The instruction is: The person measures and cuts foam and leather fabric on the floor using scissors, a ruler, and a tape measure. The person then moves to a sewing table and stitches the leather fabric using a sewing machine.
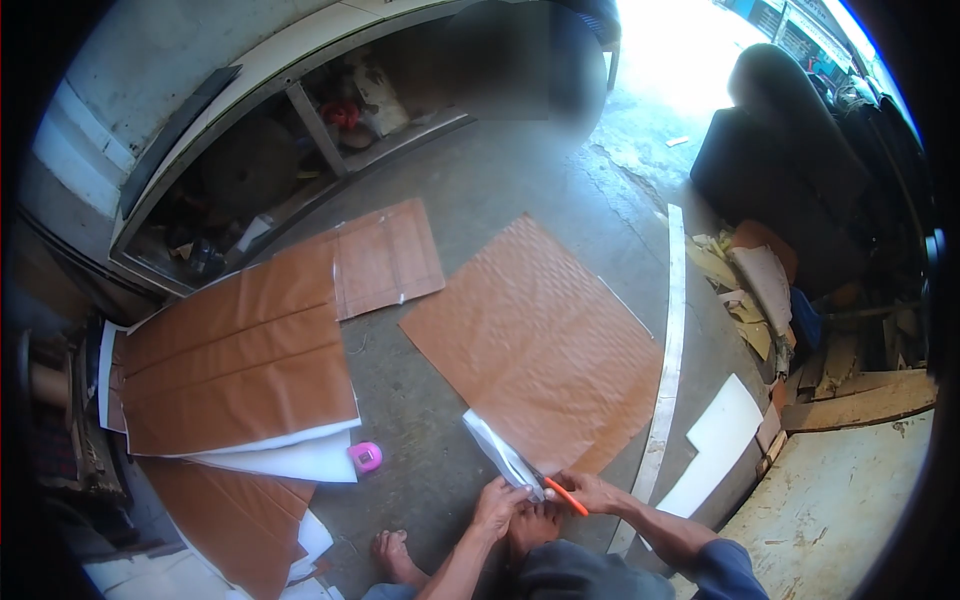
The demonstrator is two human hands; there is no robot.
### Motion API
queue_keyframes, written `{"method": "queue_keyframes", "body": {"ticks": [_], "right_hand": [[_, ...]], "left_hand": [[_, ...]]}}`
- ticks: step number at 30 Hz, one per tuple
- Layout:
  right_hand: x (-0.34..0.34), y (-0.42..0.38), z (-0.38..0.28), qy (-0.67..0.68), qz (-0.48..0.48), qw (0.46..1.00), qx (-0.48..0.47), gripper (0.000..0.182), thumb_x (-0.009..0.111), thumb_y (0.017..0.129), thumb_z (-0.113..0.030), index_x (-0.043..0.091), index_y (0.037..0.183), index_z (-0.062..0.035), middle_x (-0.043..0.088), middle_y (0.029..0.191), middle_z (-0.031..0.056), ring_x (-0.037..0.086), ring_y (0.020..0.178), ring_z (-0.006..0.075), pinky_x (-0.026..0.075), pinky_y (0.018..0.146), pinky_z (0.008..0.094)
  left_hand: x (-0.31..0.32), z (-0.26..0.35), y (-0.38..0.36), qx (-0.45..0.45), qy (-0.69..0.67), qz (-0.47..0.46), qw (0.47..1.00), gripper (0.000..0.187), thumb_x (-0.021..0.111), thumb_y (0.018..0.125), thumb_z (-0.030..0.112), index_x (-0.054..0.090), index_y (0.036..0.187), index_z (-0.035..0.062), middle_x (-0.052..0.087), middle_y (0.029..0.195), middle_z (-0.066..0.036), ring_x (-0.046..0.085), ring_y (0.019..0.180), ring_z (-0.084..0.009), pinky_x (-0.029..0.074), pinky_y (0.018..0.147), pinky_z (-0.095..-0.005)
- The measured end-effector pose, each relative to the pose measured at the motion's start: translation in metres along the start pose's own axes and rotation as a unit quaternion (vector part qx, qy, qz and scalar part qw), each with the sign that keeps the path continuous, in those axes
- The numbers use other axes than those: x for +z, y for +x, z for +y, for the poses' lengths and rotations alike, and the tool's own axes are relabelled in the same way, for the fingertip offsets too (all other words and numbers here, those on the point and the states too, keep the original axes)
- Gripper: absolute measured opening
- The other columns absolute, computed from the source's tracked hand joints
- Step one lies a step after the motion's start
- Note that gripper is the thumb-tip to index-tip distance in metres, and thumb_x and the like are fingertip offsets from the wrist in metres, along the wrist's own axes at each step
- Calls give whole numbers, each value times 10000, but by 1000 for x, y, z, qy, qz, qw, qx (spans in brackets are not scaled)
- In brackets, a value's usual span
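A square of brown quilted upholstery material (540,330) lies on the floor in front of me. At its near edge, a white backing strip (490,440) is turned up towards me. My left hand (498,508) has its fingers closed on the near end of this strip. Orange-handled scissors (567,497) are in my right hand (592,493), right beside the left one, at the near corner of the brown square. The scissors' blades are mostly hidden by the white strip, so how far apart they stand does not show.
More brown panels with white backing (240,360) lie to the left, a pink tape measure (366,457) near them. A long pale straightedge (668,350) runs along the right, beside a white foam offcut (722,440). Scraps (745,290) and a dark seat (770,150) stand farther right.
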State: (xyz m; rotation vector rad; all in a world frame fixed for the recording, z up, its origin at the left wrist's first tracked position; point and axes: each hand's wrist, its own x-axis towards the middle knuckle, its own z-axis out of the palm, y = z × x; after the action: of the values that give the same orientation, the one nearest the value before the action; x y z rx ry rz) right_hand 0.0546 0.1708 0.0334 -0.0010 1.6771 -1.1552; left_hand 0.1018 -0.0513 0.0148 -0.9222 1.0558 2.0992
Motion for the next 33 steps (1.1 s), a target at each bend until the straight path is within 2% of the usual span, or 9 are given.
{"method": "queue_keyframes", "body": {"ticks": [4, 6, 8, 14, 18, 22, 28, 31, 33], "right_hand": [[-2, 2, -37, 57, 9, 997, -47, 692, 684, 929, -559, 577, 1364, -32, 704, 1080, 113, 676, 956, 181, 542, 746, 303], [-10, 7, -37, -3, -37, 998, 42, 725, 684, 926, -566, 556, 1394, -27, 706, 1060, 109, 680, 928, 175, 547, 754, 308], [-7, 23, -20, 30, -21, 999, -14, 725, 679, 924, -579, 573, 1374, -19, 714, 1019, 98, 684, 883, 165, 551, 743, 315], [-7, 29, -40, 1, -7, 1000, -7, 746, 674, 864, -690, 693, 1135, 5, 727, 937, 128, 697, 877, 197, 561, 714, 338], [0, 48, -34, -15, 53, 997, -58, 747, 675, 862, -693, 698, 1152, -4, 737, 897, 117, 703, 845, 212, 559, 761, 376], [-8, 48, -71, -29, -5, 1000, -7, 835, 671, 827, -743, 687, 1225, -8, 729, 1070, 158, 680, 982, 231, 532, 849, 388], [8, 82, -60, -1, 63, 996, -62, 734, 689, 837, -716, 752, 1106, -36, 730, 852, 100, 684, 803, 185, 530, 716, 353], [5, 86, -71, -13, 46, 996, -79, 719, 694, 847, -699, 745, 1031, -7, 684, 751, 56, 621, 687, 149, 494, 619, 347], [2, 88, -68, -42, 28, 997, -57, 701, 679, 866, -685, 734, 1108, -29, 716, 850, 80, 654, 787, 170, 514, 690, 364]], "left_hand": [[0, 3, -7, -4, -11, -14, 1000, 309, 675, 939, 12, 591, 1237, 6, 712, 1063, -118, 711, 947, -221, 596, 828, -346], [-7, 2, -6, 1, -4, -29, 1000, 327, 669, 946, 17, 583, 1261, 1, 712, 1063, -118, 715, 947, -224, 601, 827, -342], [-7, 5, -7, -3, 3, -29, 1000, 330, 674, 940, 9, 584, 1257, -1, 712, 1064, -119, 717, 962, -229, 603, 832, -343], [-9, 0, -7, 1, -15, -23, 1000, 345, 680, 922, -27, 574, 1249, -5, 708, 1088, -134, 716, 996, -251, 603, 851, -368], [-14, -4, -4, -13, -26, -59, 998, 377, 692, 920, -16, 545, 1267, -9, 689, 1149, -139, 709, 1014, -261, 592, 883, -379], [-15, -1, -10, -15, -20, -43, 999, 375, 696, 916, -19, 552, 1262, -7, 689, 1144, -127, 698, 1044, -255, 583, 907, -388], [-18, 5, -14, -28, -16, -77, 996, 356, 702, 912, -10, 580, 1246, -8, 692, 1127, -113, 690, 1065, -239, 577, 918, -375], [-21, 21, -28, -94, 125, -191, 969, 328, 738, 902, 86, 636, 1200, -6, 713, 1102, -81, 678, 1040, -186, 530, 945, -333], [-45, 5, -18, -116, 223, -280, 927, 339, 747, 898, 103, 647, 1199, -17, 715, 1117, -74, 670, 1040, -175, 513, 959, -322]]}}
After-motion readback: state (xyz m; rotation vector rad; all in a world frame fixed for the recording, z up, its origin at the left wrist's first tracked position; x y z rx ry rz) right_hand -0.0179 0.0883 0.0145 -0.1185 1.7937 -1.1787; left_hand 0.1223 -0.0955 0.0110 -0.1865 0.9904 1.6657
